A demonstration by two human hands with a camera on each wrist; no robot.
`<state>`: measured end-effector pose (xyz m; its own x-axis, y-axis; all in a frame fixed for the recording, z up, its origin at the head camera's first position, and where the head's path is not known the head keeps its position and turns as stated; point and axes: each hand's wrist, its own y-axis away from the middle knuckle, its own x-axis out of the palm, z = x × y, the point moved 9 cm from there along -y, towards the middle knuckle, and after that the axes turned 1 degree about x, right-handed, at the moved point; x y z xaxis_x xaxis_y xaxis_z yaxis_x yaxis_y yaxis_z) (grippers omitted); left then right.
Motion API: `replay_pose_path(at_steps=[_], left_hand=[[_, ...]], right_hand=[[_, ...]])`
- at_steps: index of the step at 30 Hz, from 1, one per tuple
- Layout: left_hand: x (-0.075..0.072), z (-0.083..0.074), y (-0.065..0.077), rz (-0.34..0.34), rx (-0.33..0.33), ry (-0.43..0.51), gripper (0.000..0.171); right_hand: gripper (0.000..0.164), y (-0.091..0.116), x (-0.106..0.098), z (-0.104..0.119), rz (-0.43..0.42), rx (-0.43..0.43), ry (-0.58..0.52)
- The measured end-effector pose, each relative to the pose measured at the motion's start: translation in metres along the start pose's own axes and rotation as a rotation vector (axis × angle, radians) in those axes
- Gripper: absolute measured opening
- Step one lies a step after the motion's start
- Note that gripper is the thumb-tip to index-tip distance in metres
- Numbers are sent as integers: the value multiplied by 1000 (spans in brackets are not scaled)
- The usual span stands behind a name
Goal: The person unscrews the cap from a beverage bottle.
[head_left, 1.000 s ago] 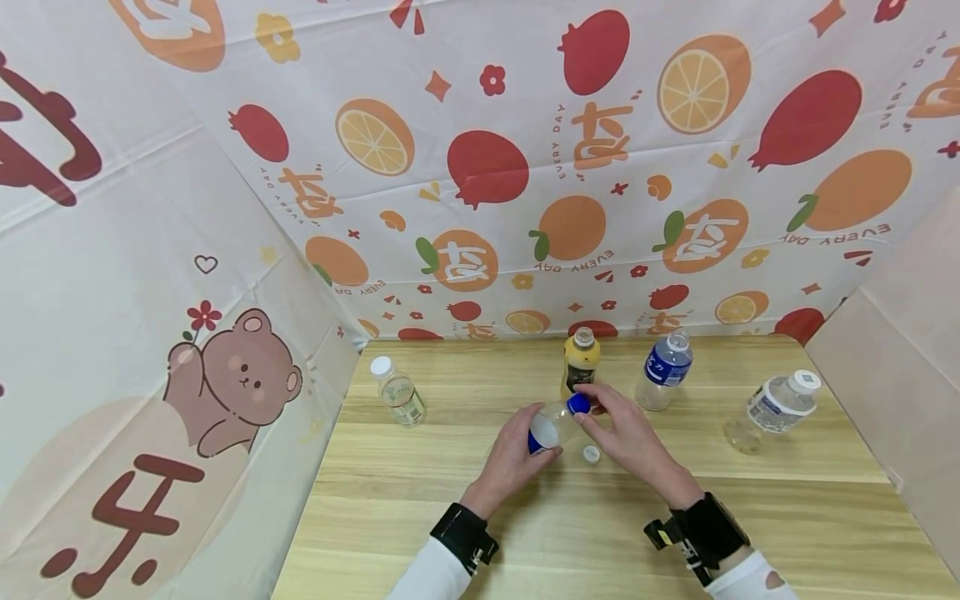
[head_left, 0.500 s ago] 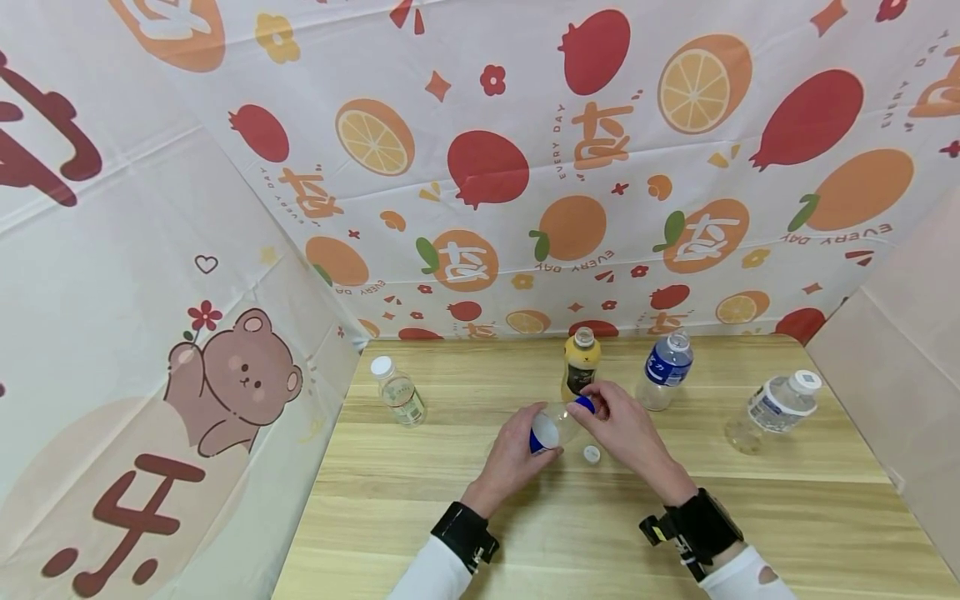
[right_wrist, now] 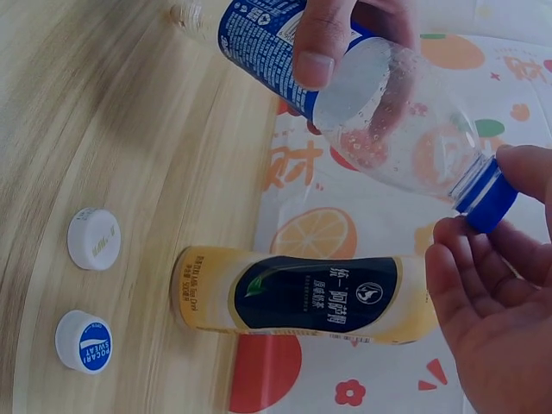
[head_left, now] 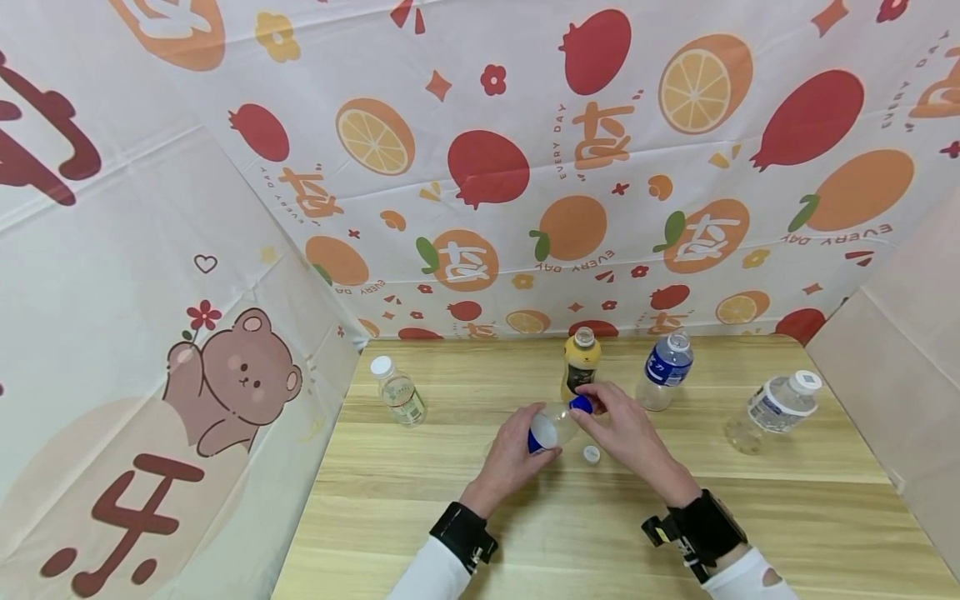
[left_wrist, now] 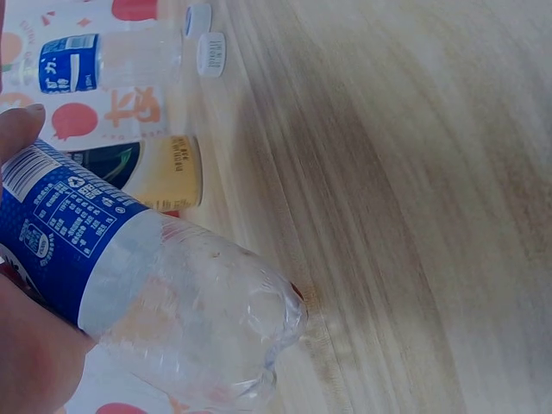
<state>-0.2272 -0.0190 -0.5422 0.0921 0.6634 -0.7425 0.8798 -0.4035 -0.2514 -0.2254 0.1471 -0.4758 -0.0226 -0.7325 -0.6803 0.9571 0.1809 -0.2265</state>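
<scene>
My left hand (head_left: 512, 454) grips a clear plastic bottle (head_left: 562, 419) around its blue label, and the bottle tilts with its neck toward the right. In the right wrist view a blue bottle cap (right_wrist: 490, 200) sits on the bottle's neck. My right hand (head_left: 628, 432) pinches that cap between thumb and fingers. Below the hands, two white caps, one plain-topped (right_wrist: 95, 239) and one with a blue logo (right_wrist: 84, 341), lie on the table. A yellow milk tea bottle (head_left: 582, 362) without a cap stands just behind the hands.
To the left stands a small clear bottle with a white cap (head_left: 398, 392). Right of the hands are an uncapped blue-labelled bottle (head_left: 666, 372) and a white-capped bottle (head_left: 774, 412). A patterned cloth (head_left: 487, 167) rises behind the wooden table (head_left: 420, 517).
The right fingers have shifted around the blue cap, covering more of it half a second ago and less now. The left hand and its bottle have stayed nearly still.
</scene>
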Motion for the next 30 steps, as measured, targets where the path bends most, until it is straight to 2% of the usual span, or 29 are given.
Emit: replay_pose_path(at_steps=[8,11,14,18,23,30], left_hand=[[-2,1,0,-2,-3,7,73],[-1,2,0,5,-7,12,73],[-1,2,0,2,2,1,73],[-1,0,0,-13,28,-14,74],[-1,-2,0,-21,50,-12,74],[1,-2,1,-17,54,-30,73]], right_hand=[[38,1,2,8,25,-114,-42],[40,2,2,9,29,-127,-60],[45,1,2,8,26,-93,-57],[53,0,0,2,3,9,-10],[47,-3,0,-4,-2,102,48],[32,-3,1,-2,1,49,63]])
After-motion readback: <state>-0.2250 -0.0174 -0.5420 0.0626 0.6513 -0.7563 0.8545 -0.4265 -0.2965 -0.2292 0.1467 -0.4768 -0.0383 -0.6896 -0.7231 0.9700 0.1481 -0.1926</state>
